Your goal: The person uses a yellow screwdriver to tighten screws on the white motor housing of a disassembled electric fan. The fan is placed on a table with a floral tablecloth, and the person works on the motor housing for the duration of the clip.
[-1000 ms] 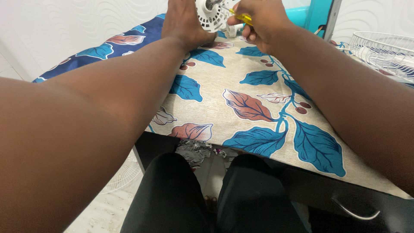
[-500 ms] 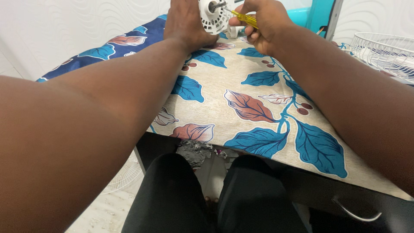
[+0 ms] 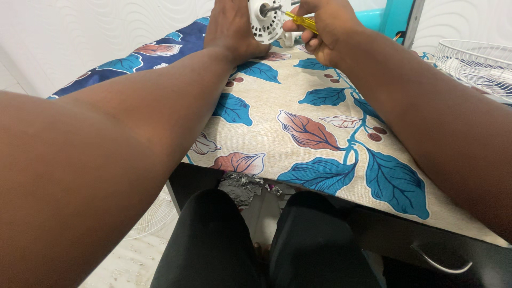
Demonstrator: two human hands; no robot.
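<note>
Screwdriver (image 3: pixel 302 21) perhaps nearer motor housing (image 3: pixel 265 20).

A round white motor housing (image 3: pixel 265 21) stands on edge at the table's far side, its face with a dark metal shaft turned rightward. A yellow-handled screwdriver (image 3: pixel 300 20) lies slanted just right of it, tip touching the face.

Table (image 3: pixel 320 176) (leaf-patterned cloth (image 3: pixel 314 106)) bears wire grille (image 3: pixel 474 61).

The white motor housing (image 3: pixel 265 20) was cut off by the top edge; the left hand (image 3: pixel 230 29) hid its left side. The screwdriver (image 3: pixel 300 20) handle lay mostly hidden inside the right hand (image 3: pixel 325 26). The wire fan guard (image 3: pixel 474 64) ran off the right edge.
</note>
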